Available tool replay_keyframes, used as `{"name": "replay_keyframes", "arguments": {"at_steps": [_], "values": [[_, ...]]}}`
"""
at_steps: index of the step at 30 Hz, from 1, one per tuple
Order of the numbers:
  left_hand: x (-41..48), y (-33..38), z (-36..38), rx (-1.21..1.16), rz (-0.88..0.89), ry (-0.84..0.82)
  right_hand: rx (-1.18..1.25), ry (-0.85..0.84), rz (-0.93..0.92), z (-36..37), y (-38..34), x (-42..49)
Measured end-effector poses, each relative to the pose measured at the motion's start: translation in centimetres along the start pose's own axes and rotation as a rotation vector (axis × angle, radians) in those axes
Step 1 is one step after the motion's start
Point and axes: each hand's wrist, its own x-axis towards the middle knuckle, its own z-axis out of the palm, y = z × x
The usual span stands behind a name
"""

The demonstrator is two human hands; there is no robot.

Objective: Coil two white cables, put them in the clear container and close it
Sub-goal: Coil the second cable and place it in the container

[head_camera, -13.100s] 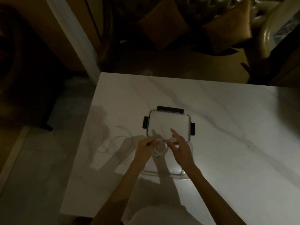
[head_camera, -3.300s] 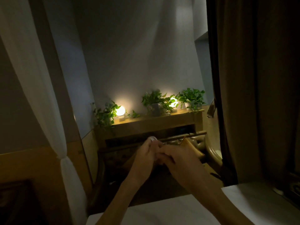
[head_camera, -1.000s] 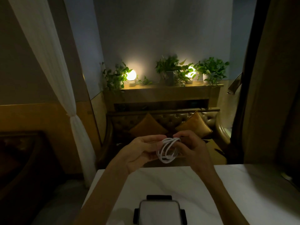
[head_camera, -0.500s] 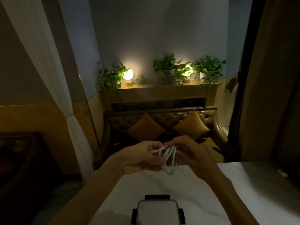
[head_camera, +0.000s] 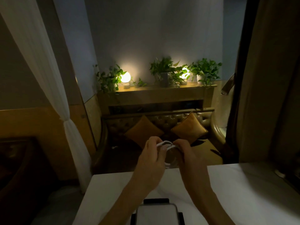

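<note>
Both hands — left (head_camera: 151, 161), right (head_camera: 188, 159) — pinch a coiled thin white cable (head_camera: 165, 144) above the white marble table (head_camera: 235, 192), clear black-clipped lid (head_camera: 156, 213) below.

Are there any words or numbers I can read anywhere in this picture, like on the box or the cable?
None: no words, numbers, labels or signs can be read anywhere.
The clear rectangular container with black clips on the white marble table shows no print.
The coiled white cable, held by the left hand and right hand, shows no marking.
The room is dim, so any small print would not show.
</note>
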Motion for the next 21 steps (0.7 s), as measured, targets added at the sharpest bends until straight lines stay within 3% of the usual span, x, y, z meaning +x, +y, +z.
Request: {"name": "replay_keyframes", "arguments": {"at_steps": [4, 8, 13, 18, 21], "values": [[-0.7, 0.1, 0.3, 0.067, -0.012, -0.014, 0.099, -0.031, 0.118, -0.3, -0.1, 0.2], [-0.9, 0.0, 0.8, -0.222, -0.058, 0.053, 0.426, -0.17, 0.218, -0.9, -1.1, 0.1], [-1.7, 1.0, 1.6, -0.318, -0.038, 0.148, 0.65, 0.006, 0.383, -1.6, -2.3, 0.0], [-2.1, 0.6, 1.7, -0.282, 0.005, 0.164, 0.84, -0.074, 0.567, -2.3, -2.1, 0.1], [-2.2, 0.6, 1.4, -0.311, 0.013, 0.162, 0.841, -0.075, 0.572, -2.6, -1.8, 0.5]]}}
